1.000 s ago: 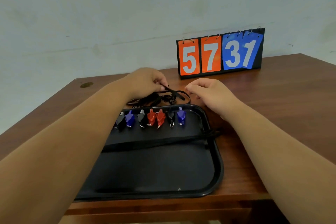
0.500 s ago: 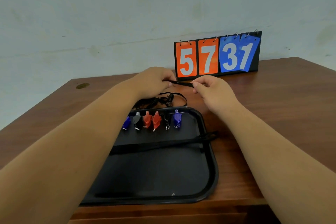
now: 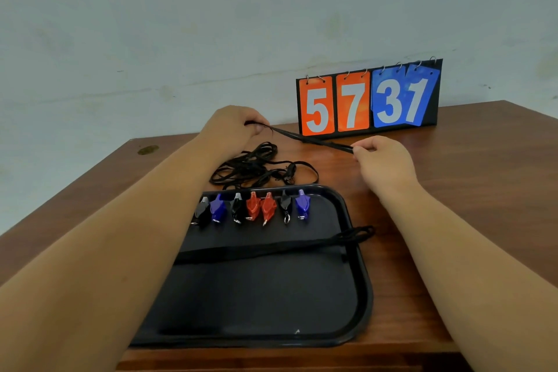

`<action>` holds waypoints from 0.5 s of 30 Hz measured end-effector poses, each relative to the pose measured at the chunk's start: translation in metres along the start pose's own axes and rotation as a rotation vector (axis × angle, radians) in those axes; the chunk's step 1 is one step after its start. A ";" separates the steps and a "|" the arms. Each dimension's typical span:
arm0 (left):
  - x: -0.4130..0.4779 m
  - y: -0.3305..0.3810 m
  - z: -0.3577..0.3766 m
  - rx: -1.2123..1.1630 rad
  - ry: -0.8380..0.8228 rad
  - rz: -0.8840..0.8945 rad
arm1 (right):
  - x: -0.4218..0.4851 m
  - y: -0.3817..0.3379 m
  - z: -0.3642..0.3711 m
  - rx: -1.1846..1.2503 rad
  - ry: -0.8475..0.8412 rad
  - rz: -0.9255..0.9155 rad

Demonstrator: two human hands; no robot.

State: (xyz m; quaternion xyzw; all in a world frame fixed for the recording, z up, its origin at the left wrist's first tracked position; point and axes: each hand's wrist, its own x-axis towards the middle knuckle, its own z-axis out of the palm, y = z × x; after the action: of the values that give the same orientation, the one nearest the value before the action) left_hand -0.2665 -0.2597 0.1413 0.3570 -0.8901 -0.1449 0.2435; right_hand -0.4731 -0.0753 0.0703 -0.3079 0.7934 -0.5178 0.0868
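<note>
My left hand point(image 3: 234, 125) pinches one end of a black lanyard strap point(image 3: 311, 139), and my right hand point(image 3: 382, 158) pinches the other end. The strap is stretched taut in the air between them, above the table. Below it a tangled pile of black lanyards point(image 3: 256, 167) lies on the wood just beyond the tray. A black tray point(image 3: 360, 278) holds a row of several whistles along its far edge: black point(image 3: 202, 211), blue point(image 3: 218, 208), red point(image 3: 260, 205) and blue point(image 3: 302, 204). Another black lanyard point(image 3: 271, 249) lies straight across the tray.
A flip scoreboard point(image 3: 368, 100) reading 57 and 31 stands at the back of the brown wooden table point(image 3: 471, 178) against a pale wall. The table's near edge runs just under the tray.
My hands have drawn apart, with the right hand moving right, and the strap between them has been pulled out longer and taut. The left hand rose slightly.
</note>
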 end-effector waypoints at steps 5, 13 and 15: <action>-0.008 -0.003 -0.005 -0.159 -0.034 -0.043 | 0.000 0.001 -0.002 0.040 0.011 0.034; -0.020 -0.013 -0.006 -0.334 0.027 -0.118 | -0.003 0.003 -0.004 0.097 0.027 0.102; -0.023 -0.011 -0.009 -0.324 0.062 -0.141 | -0.002 0.006 -0.005 0.116 0.058 0.126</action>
State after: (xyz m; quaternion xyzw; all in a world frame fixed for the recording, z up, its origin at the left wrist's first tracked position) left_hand -0.2408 -0.2516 0.1362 0.3790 -0.8198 -0.2922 0.3145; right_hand -0.4762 -0.0689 0.0673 -0.2367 0.7821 -0.5650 0.1140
